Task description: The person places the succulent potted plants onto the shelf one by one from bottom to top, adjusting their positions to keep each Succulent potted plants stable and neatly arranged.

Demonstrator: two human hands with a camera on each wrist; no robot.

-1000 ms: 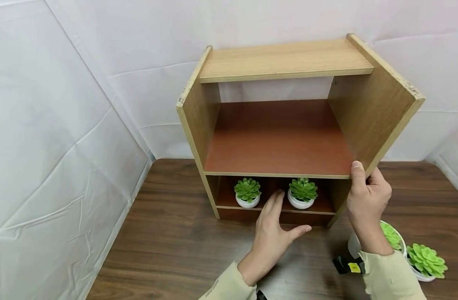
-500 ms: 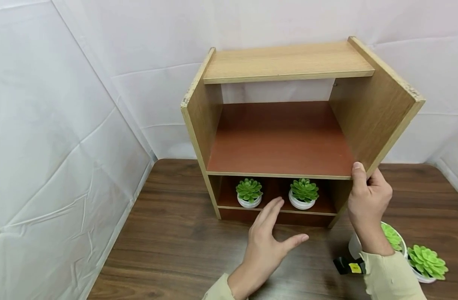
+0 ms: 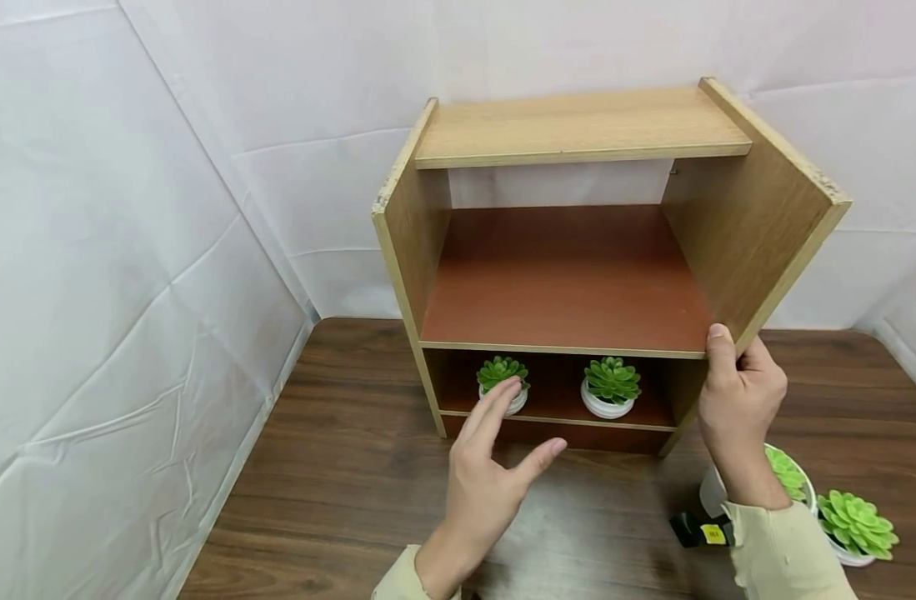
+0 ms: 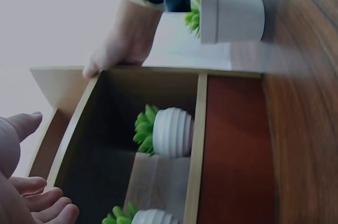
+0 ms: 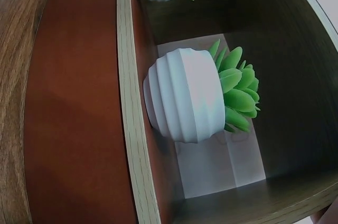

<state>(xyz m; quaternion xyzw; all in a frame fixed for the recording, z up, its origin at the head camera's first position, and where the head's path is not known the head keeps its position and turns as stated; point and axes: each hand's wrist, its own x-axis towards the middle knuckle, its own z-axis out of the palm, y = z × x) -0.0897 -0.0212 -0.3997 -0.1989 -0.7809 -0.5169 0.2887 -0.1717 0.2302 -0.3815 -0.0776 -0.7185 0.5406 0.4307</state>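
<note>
A wooden shelf unit (image 3: 563,279) stands on the table, with light wood sides and reddish-brown shelves. In its low bottom compartment are two potted succulents in ribbed white pots: a left succulent (image 3: 495,369) and a right succulent (image 3: 610,407), some distance apart. My right hand (image 3: 741,400) grips the unit's right side at middle-shelf height, thumb on the front edge. My left hand (image 3: 482,483) hovers before the left succulent, fingers extended and thumb spread, and partly covers its pot. In the right wrist view one ribbed pot (image 5: 185,97) stands just behind the front ledge.
To the right, partly behind my right forearm, stand a larger white pot (image 3: 714,493) with a succulent and another bright green succulent (image 3: 855,523). White sheets (image 3: 337,200) hang behind and at the left of the dark wooden table (image 3: 300,500).
My left hand has moved left, from between the two succulents to in front of the left one. The right hand keeps its grip on the shelf unit. The head view has shifted slightly.
</note>
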